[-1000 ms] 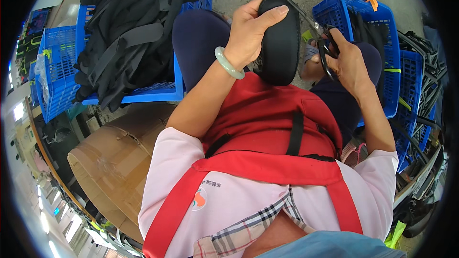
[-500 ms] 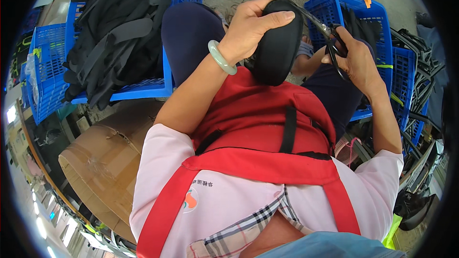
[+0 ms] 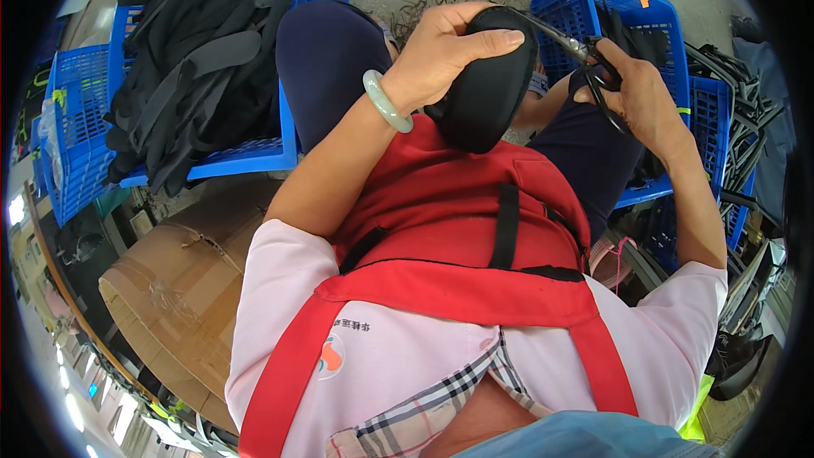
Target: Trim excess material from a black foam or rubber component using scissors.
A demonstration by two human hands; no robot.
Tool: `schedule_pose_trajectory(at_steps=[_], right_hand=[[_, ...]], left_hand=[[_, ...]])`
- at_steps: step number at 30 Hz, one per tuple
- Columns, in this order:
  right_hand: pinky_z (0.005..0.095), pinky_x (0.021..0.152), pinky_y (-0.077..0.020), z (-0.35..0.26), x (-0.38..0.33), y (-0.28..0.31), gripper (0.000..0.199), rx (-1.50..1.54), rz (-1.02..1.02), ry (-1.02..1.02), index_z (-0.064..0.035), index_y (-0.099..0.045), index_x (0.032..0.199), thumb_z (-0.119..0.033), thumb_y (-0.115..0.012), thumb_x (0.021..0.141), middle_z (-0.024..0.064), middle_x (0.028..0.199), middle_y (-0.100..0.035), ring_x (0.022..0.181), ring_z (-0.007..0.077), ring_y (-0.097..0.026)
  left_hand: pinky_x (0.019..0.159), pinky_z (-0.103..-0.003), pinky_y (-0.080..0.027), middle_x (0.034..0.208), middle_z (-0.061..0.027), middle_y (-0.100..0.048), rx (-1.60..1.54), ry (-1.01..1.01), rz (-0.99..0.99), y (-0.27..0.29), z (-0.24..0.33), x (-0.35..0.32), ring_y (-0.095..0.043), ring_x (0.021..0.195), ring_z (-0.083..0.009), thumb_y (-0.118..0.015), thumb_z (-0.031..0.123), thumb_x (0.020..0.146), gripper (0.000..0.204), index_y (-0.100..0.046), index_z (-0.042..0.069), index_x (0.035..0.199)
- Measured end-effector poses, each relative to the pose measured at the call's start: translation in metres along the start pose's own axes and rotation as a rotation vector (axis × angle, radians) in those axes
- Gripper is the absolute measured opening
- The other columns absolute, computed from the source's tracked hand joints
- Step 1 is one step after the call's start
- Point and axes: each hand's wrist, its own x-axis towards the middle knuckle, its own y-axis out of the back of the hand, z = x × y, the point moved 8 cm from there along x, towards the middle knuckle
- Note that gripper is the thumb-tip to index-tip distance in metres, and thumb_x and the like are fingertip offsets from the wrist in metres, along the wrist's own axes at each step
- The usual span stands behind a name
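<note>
A padded black fabric piece (image 3: 487, 97), long and rounded at its ends, hangs down from my left hand (image 3: 445, 49). That hand pinches its upper end, the thumb lying across the front and the fingers behind, partly hidden. My right hand (image 3: 640, 93) is closed round the black handles of a pair of scissors (image 3: 577, 49). Their metal blades point up and left, with the tips at the upper right edge of the black piece. Whether the tips touch it I cannot tell.
On the left a blue plastic crate (image 3: 292, 119) is heaped with black straps (image 3: 199, 59). Another blue crate (image 3: 674, 13) with an orange tie stands at the right, holding dark pieces. A brown cardboard box (image 3: 178, 276) sits at my left side. Dark scraps (image 3: 424, 0) litter the floor.
My right hand and the scissors have moved slightly right and down, and the blades lie less along the piece's edge. The black piece has tilted slightly in my left hand.
</note>
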Motion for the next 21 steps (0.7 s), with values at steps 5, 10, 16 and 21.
schedule_pose_trajectory(at_steps=[5,10,16,21], right_hand=[[0.0387,0.065,-0.0417,-0.011,-0.004,0.011,0.062,-0.004,0.117,0.142,-0.0017,-0.047,0.107,-0.041,-0.078,0.069,0.0156,0.070,-0.049,0.066,0.0340,-0.043],[0.0390,0.065,-0.0413,-0.002,0.000,0.011,0.066,-0.077,-0.019,0.046,-0.0030,-0.048,0.109,-0.043,-0.078,0.067,0.0148,0.070,-0.047,0.066,0.0324,-0.043],[0.0435,0.064,-0.0392,-0.016,-0.001,0.023,0.056,-0.132,-0.043,0.095,-0.0025,-0.046,0.101,-0.041,-0.075,0.073,0.0178,0.068,-0.049,0.069,0.0393,-0.049],[0.0421,0.063,-0.0381,-0.017,0.000,0.026,0.055,-0.216,-0.104,0.079,-0.0021,-0.046,0.100,-0.039,-0.076,0.071,0.0168,0.066,-0.048,0.066,0.0379,-0.047]], left_hand=[[0.076,-0.022,-0.052,0.095,-0.0055,-0.068,0.007,0.017,-0.015,-0.005,-0.002,-0.001,-0.064,0.083,-0.0098,-0.065,0.005,0.087,0.023,-0.063,-0.004,0.108],[0.075,-0.022,-0.052,0.093,-0.0050,-0.068,0.034,0.016,-0.034,-0.008,-0.003,-0.002,-0.064,0.082,-0.0090,-0.066,0.006,0.086,0.024,-0.063,-0.004,0.108],[0.075,-0.021,-0.051,0.093,-0.0045,-0.068,0.017,0.053,-0.113,-0.017,-0.010,-0.001,-0.063,0.081,-0.0080,-0.068,0.008,0.086,0.025,-0.064,-0.004,0.107],[0.075,-0.020,-0.050,0.094,-0.0045,-0.068,0.065,0.070,-0.147,-0.022,-0.016,-0.002,-0.062,0.081,-0.0071,-0.068,0.008,0.086,0.025,-0.064,-0.004,0.107]])
